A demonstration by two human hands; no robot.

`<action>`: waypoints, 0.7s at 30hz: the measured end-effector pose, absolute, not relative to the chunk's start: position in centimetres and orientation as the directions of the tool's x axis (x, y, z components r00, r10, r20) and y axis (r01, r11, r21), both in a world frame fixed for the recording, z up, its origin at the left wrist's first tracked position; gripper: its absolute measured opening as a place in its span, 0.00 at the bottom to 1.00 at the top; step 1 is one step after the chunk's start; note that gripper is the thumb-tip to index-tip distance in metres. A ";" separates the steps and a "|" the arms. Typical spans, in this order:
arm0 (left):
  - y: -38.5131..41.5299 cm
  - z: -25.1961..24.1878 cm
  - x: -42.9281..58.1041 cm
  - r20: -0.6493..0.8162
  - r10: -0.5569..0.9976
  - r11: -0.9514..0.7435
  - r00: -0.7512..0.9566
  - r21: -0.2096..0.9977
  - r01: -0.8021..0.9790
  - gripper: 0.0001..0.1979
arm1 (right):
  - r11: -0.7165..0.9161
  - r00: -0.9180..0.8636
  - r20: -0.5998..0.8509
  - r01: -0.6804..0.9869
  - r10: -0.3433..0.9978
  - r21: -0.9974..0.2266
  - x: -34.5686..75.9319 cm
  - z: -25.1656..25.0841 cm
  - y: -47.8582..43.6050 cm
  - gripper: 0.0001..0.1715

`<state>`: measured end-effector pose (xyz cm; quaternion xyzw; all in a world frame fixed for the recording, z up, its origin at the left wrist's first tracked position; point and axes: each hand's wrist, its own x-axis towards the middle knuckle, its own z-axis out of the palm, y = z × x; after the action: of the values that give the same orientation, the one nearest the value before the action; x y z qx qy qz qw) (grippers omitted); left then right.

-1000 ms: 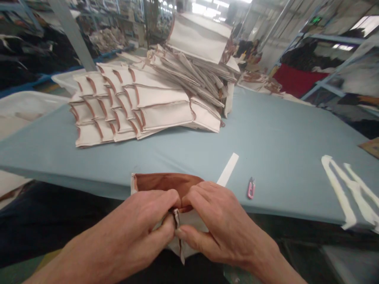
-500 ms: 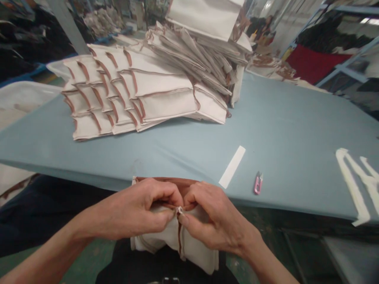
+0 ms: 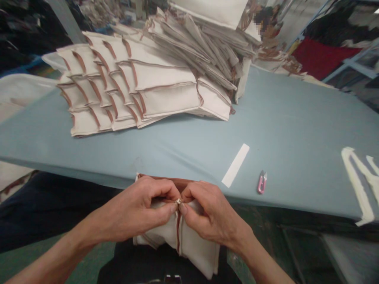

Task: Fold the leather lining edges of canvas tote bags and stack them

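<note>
I am looking over a blue table [image 3: 296, 130] that is spreading across the middle of the frame. On it, from upper left to upper centre, a pile [image 3: 168, 96] of cream bags with brown edges is lying in overlapping rows. At upper right, a red cloth [image 3: 322, 57] is hanging by a rack, slightly blurred. At bottom centre I am holding a bag [image 3: 197, 252], cream outside and brown inside, above a dark lap by the table's near edge.

My left hand [image 3: 148, 209], coming in from lower left, is pinching the bag's near rim between thumb and curled fingers. My right hand [image 3: 210, 209], coming from lower right, is pinching it likewise, the two thumbs nearly meeting at the top of a seam; the other fingertips are hiding behind the rim.

Pale bands [image 3: 355, 185] are lying at the right edge. Right of centre, a white strip [image 3: 236, 165] is lying aslant, and pink snips [image 3: 262, 183] are resting beside it.
</note>
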<state>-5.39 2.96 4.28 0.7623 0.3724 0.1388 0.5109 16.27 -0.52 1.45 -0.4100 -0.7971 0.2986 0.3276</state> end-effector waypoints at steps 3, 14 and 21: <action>2.7 3.6 -5.5 -0.175 0.734 -0.168 0.657 0.889 0.425 0.09 | 0.476 -0.429 0.274 0.486 0.861 -0.733 16.2 0.9 -0.5 0.06; 1.4 4.3 -5.4 -0.128 0.800 -0.223 0.586 0.843 0.489 0.11 | 0.644 -0.472 0.510 0.729 0.719 -0.234 15.4 2.8 -1.6 0.11; 0.3 4.2 -5.3 -0.122 0.835 -0.234 0.537 0.805 0.545 0.10 | 0.591 -0.416 0.522 0.775 0.744 -0.224 14.2 3.3 -2.5 0.15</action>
<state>-5.30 0.31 4.15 0.7668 0.4499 0.1701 0.4251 14.24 -2.50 3.25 -0.4517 -0.8411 -0.0260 0.2963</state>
